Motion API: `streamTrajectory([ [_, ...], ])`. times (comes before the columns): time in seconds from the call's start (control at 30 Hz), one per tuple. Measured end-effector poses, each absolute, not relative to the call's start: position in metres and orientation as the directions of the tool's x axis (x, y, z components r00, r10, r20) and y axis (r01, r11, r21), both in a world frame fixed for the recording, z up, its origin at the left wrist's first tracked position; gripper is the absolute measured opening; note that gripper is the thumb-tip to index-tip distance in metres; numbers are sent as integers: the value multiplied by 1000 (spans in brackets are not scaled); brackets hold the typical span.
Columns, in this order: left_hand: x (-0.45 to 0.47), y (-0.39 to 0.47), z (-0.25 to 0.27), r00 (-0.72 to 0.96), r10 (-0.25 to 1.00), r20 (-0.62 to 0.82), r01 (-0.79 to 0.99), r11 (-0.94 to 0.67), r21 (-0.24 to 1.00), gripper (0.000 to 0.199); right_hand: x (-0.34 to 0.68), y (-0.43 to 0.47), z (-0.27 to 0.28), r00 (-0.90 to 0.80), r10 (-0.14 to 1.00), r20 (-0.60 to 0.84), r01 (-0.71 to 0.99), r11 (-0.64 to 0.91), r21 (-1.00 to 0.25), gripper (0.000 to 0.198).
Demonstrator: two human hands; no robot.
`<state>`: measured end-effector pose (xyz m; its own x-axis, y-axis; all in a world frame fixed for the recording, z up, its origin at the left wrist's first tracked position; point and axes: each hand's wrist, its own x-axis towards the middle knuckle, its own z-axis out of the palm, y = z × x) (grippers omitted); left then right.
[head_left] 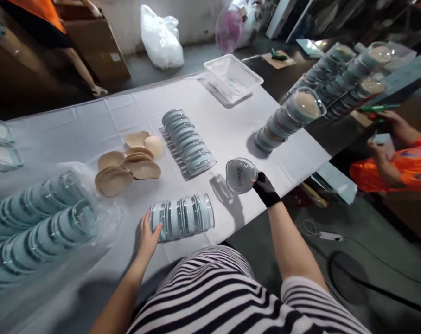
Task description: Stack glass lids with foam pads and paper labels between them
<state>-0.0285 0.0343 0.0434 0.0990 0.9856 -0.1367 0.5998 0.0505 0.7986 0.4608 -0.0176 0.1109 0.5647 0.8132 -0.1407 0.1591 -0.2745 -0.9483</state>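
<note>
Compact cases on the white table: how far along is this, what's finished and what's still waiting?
Looks done: the tall stacks of filled cases at the table's far right. In hand: the right hand holds one clear lid, and the left hand steadies a short row of cases. Left: the loose tan puffs, another row of cases and the bagged cases.

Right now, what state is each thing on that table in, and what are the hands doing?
Left hand: bare, resting on the short case stack.
Short case stack: lying on its side.
Right hand: gloved, holding a clear lid.
Clear lid: lifted, tilted.
Beige pads: loose, overlapping.
Row of cases: lying in line.
White tray: upright.
</note>
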Motion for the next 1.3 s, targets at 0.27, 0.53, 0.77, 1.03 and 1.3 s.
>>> streamTrajectory([
  [0.27, -28, 21, 38, 72, 985, -157, 545, 93, 833, 67, 412, -36, 151, 340, 934, -106, 387, -242, -890, 76],
  [0.53, -25, 14, 41, 47, 987, -153, 538, 104, 836, 67, 406, -51, 132, 469, 791, -393, 518, -607, -603, 68],
  [0.77, -23, 13, 48, -22, 983, -181, 499, 167, 850, 65, 322, -48, 88, 328, 752, -571, 394, -659, -641, 71],
  [1.03, -72, -63, 53, -347, 889, -297, 411, 429, 804, 66, 273, -12, 88, -30, 804, -594, 623, -449, -640, 69],
  [1.3, -93, -44, 51, -371, 928, -28, 565, 249, 787, 54, 296, 53, 93, -25, 880, -474, 666, -339, -664, 69],
])
